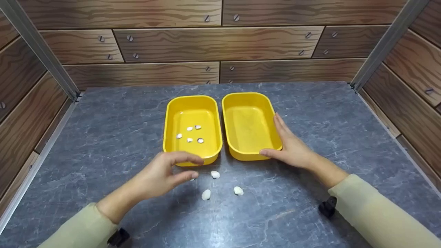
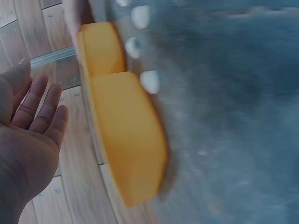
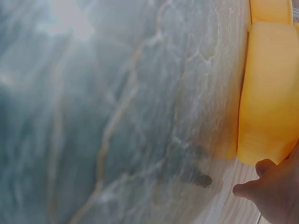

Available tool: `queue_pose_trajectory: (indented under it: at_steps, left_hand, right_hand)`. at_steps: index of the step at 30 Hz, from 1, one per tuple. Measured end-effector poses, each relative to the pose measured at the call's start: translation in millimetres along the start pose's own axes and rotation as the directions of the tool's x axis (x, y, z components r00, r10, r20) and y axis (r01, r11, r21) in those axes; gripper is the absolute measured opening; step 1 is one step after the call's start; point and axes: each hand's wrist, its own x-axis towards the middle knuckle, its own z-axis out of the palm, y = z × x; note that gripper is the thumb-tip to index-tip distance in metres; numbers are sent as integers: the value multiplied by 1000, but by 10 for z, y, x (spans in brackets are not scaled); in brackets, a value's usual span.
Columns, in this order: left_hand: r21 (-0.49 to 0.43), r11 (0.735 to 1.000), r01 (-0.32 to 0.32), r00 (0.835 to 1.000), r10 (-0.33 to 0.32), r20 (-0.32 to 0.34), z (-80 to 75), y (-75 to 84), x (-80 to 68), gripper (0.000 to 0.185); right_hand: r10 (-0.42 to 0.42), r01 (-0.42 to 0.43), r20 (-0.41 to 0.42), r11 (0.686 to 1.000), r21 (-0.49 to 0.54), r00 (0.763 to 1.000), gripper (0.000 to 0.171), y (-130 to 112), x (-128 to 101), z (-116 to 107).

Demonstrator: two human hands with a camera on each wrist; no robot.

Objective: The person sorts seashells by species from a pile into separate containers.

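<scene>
My left hand (image 1: 165,172) hovers at the front rim of the left yellow tub (image 1: 193,106), thumb and fingers apart with nothing between them. Its fingers (image 2: 42,107) look relaxed in the left wrist view. Inside that tub lie several small white seashells (image 1: 190,128), some with dark marks. My right hand (image 1: 293,144) touches the right yellow tub (image 1: 249,127) at its near right corner, straight fingers along the side and thumb on the front rim. No shells show in this tub. On the table in front are white seashells (image 1: 206,195), one partly hidden by my left thumb.
The two tubs stand side by side with a narrow gap on a dark grey marbled table (image 1: 113,137). Wood-patterned panels (image 1: 220,43) close off the back and both sides, with metal posts (image 1: 389,44) at the far corners.
</scene>
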Motion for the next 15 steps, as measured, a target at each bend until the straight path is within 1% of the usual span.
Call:
queue_pose_trajectory:
  at_steps: [2, 7, 15]
  left_hand:
    - [-7, 1000, 27, 1000, -27, 9, 22, -78, -57, 30]
    - [-1, 998, 61, 998, -61, 22, 83, -244, -156, 29]
    - [25, 994, 110, 993, -110, 34, 167, -448, -252, 36]
  right_hand:
    - [1, -1, 1, 1000, 0, 1000, 126, 1, 3, 0]
    - [9, -9, 4, 1000, 3, 1000, 126, 3, 1, -2]
    - [7, -7, 2, 1000, -1, 1000, 125, 4, 5, -4]
